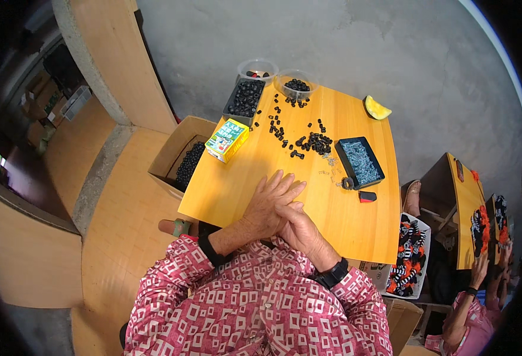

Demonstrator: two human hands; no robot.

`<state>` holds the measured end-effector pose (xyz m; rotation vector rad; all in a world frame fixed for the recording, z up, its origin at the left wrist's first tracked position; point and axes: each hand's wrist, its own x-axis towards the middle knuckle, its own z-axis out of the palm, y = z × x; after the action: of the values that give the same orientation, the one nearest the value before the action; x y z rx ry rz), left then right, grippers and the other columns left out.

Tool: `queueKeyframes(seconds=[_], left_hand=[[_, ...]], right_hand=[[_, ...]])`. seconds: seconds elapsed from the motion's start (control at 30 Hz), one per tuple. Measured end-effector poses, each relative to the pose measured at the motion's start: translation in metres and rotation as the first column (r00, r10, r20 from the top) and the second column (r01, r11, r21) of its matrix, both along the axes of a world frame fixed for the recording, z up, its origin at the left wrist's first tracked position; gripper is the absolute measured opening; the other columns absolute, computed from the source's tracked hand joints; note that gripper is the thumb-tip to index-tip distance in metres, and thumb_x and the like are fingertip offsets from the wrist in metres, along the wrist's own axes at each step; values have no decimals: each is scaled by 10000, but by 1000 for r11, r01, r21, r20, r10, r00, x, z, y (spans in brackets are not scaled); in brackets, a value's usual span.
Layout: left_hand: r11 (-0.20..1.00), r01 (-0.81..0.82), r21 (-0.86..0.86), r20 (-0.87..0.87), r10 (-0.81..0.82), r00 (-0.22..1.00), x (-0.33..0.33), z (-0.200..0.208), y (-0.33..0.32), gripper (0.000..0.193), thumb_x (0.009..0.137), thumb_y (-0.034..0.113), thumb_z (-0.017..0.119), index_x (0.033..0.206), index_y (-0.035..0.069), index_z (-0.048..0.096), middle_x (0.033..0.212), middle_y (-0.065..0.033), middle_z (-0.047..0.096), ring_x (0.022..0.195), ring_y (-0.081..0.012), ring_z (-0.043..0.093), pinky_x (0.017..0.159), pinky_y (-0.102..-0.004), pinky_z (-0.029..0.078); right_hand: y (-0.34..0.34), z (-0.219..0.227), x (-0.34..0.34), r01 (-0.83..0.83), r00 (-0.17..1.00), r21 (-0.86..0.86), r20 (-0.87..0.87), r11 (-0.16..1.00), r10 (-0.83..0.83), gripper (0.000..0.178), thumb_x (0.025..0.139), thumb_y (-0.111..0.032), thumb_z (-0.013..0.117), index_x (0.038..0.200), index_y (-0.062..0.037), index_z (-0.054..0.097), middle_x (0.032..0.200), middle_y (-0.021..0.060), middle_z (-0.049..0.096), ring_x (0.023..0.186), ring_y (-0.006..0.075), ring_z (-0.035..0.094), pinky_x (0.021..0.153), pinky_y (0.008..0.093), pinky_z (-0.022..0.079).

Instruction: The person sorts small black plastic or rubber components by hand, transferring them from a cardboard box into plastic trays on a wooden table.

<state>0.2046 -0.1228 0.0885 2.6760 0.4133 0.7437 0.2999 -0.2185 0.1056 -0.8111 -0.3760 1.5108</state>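
Black parts [319,144] lay piled on the bench [344,231], beyond the left hand [265,206]. That one angled forward-right, fingers extended, grip unclenched; right hand [304,231] overlapped it, fingers hidden, couldn't tell grip.

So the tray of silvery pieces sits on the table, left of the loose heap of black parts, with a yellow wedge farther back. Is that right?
Not quite: the head view shows the tray right of the loose heap, not left. The rest holds.
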Motion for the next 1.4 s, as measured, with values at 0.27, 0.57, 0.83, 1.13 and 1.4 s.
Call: queueKeyframes(seconds=[0.27,0.57,0.83,1.13,1.4], left_hand=[[971,-208,115,-29,212,977,1,-21,35,474,1017,342,406,1429,111,447,1444,-225,440,1376,-466,329,1101,-629,221],[975,-120,-189,-21,118,993,-1,-22,42,480,1041,320,325,1465,110,405,1455,-251,430,1375,-488,317,1117,-602,211],[985,-168,27,50,167,985,-7,-15,28,466,1029,312,366,1428,85,447,1394,-237,485,1351,-474,351,1112,-589,236],[985,-62,162,-129,83,988,-4,16,3,523,958,305,480,1438,100,442,1476,-208,403,1405,-453,294,1129,-621,195],[998,38,-53,12,-37,999,4,5,1,541,980,317,494,1447,53,422,1463,-234,420,1381,-467,326,1104,-593,262]], right_hand=[[2,3,2,-201,976,124,110,972,188,504,993,-87,488,1461,-1,321,1418,135,468,1309,250,479,1109,421,383],[0,13,-1,-239,941,115,272,964,201,518,993,-89,492,1475,9,328,1434,135,465,1311,237,483,1080,382,411],[-1,-1,6,-258,947,127,228,958,225,468,1012,-124,487,1442,17,370,1395,134,509,1260,225,525,1068,375,420],[-4,-9,4,-120,991,118,81,986,111,306,1001,-133,509,1263,24,507,1235,105,570,1148,197,554,1005,337,453],[4,-6,3,19,999,-29,-30,999,-20,508,1003,-184,542,1425,21,347,1417,174,440,1326,266,448,1112,391,404]])
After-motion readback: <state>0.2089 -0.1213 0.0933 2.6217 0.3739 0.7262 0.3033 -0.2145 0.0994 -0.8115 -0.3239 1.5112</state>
